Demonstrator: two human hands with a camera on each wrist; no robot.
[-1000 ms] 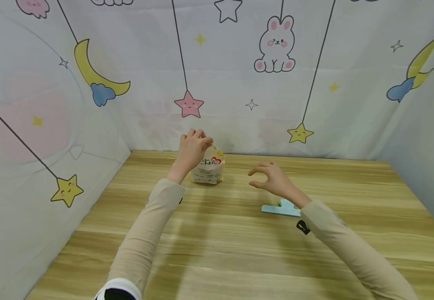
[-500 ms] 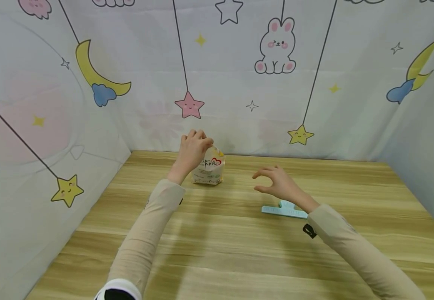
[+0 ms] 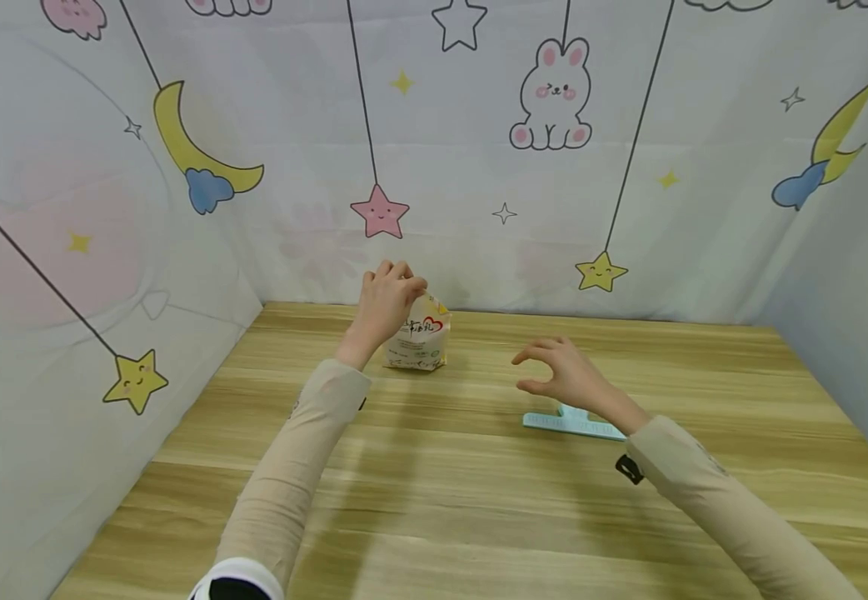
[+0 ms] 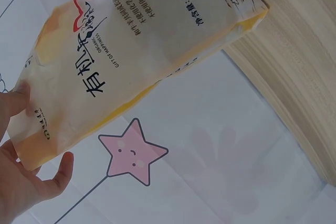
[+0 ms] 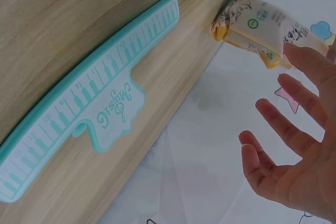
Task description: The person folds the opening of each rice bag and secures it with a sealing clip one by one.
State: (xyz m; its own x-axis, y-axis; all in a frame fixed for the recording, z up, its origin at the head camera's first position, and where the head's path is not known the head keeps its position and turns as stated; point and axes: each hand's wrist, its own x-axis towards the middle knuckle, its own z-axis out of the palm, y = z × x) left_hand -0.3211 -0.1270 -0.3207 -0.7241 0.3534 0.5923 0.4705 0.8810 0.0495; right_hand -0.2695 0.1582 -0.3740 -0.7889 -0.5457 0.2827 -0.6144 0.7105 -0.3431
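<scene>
A cream paper-like food bag (image 3: 417, 348) with yellow sides and printed lettering stands near the back of the wooden table. My left hand (image 3: 385, 302) pinches its top edge, thumb on one face and fingers behind, as the left wrist view shows on the bag (image 4: 131, 45). To the right, my right hand (image 3: 571, 375) hovers with fingers loosely bent and thumb apart, holding nothing. Beneath it lies a long teal and white clip (image 3: 563, 422), partly covered by the wrist in the head view. Piano keys and the word "Music" mark the clip (image 5: 118, 87) in the right wrist view.
The wooden table (image 3: 434, 500) reaches back to a white curtain (image 3: 464, 167) printed with stars, moons and a rabbit. Similar fabric walls stand at the left and right sides. A small black strap end (image 3: 629, 468) shows beside the right cuff.
My right hand has drifted to the right and a little back toward me, away from the bag, over the clip. The left hand stays on the bag's top.
</scene>
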